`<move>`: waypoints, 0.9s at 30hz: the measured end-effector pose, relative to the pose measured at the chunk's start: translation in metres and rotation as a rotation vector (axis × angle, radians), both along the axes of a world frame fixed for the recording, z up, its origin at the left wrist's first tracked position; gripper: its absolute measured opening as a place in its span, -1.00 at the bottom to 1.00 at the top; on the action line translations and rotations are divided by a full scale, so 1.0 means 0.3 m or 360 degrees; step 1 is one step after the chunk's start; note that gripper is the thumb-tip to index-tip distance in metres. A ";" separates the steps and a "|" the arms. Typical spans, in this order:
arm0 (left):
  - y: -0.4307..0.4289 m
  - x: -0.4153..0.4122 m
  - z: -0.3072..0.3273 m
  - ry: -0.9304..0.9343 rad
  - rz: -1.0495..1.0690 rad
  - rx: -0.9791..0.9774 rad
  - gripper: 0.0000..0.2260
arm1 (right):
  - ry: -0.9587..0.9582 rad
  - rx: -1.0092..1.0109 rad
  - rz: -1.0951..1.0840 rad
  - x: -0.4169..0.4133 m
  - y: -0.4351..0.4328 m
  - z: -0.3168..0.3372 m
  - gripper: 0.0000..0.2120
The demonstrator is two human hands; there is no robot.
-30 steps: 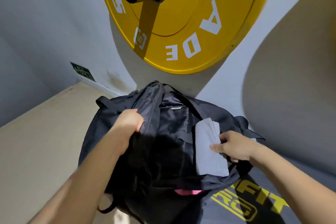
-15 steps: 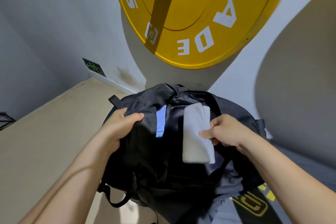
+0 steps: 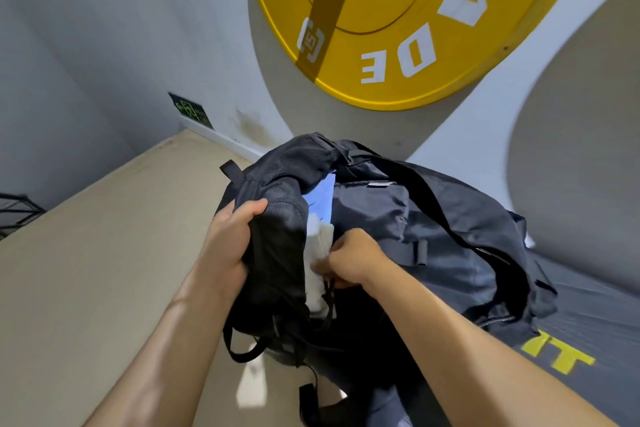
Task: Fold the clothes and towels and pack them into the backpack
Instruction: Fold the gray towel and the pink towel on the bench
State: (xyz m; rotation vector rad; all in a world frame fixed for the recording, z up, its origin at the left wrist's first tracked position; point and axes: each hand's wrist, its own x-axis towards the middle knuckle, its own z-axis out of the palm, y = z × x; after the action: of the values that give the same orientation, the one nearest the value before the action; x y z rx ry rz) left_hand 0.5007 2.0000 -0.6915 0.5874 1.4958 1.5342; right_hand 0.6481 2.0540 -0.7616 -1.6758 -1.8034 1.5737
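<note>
Left hand (image 3: 230, 246): fingers (image 3: 254, 210) closed on the left wall of the black backpack (image 3: 450, 236), with the thumb on top of the fabric. Right hand (image 3: 348, 258): fingers (image 3: 323, 266) curled round the near edge of the folded white towel (image 3: 318, 250), knuckles toward the camera.

The white towel stands on edge in the backpack's main opening, directly between the two sets of fingers. Its lower part is hidden by the backpack wall. A blue cloth (image 3: 320, 199) lies inside the backpack just beyond the right fingers (only a strip of it shows).

The backpack rests partly on a tan surface (image 3: 86, 270), left of the left fingers. It also rests partly on a grey mat (image 3: 588, 315) with yellow lettering, right of the right fingers. A yellow weight plate (image 3: 398, 28) is at the wall, well beyond both hands. A green sign (image 3: 188, 109) sits low on the wall, beyond and left of the left fingers.
</note>
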 end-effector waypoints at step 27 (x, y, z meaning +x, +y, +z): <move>0.004 0.051 -0.150 0.0955 -0.0087 -0.0084 -0.65 | 0.0333 -0.0284 0.0127 0.143 -0.040 0.066 -0.69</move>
State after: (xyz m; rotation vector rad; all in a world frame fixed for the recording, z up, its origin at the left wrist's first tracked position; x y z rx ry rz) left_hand 0.5161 2.0011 -0.7366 1.1158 1.9329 1.3300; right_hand 0.6912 2.0419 -0.7418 -1.4594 -1.6868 1.9158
